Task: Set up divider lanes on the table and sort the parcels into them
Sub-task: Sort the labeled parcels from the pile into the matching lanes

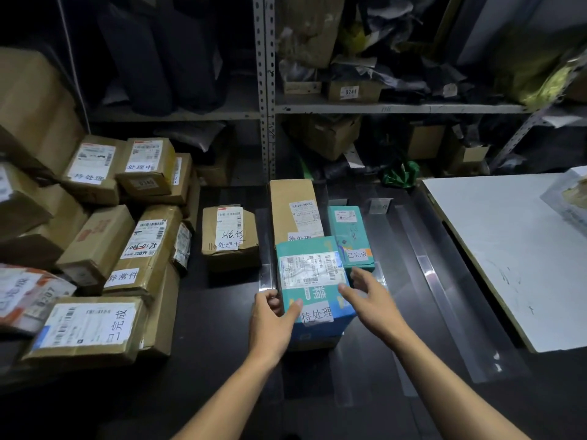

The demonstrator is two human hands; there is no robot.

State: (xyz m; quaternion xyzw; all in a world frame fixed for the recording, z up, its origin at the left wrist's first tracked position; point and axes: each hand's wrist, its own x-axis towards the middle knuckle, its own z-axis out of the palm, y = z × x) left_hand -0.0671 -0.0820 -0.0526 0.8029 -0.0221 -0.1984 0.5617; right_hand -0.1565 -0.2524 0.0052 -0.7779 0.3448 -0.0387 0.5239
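The setting is a dim parcel storeroom: a grey slotted-steel shelving unit (266, 90) stands behind a black table (222, 360), and a white board (508, 249) lies at the table's right. Clear acrylic dividers (451, 290) run front to back on the table and form lanes. The step in hand appears to be sorting, not lane set-up. A teal parcel (313, 281) labelled 待处理 sits at the near end of a lane, in front of a long brown carton (293, 208) bearing the same label. A smaller teal parcel (347, 236) labelled 已完成 lies in the next lane to the right. The left hand (271, 322) holds the near teal parcel, thumb on its top face and fingers at its left side. The right hand (368, 300) is spread, fingertips touching the parcel's right edge without closing round it. A stack of unsorted cartons (104, 249) waits at the left; one brown box (230, 239) labelled 处理中 stands just left of the lanes. The next move probably calls for seating the parcel squarely between its dividers, then fetching another carton and matching its label to a lane.
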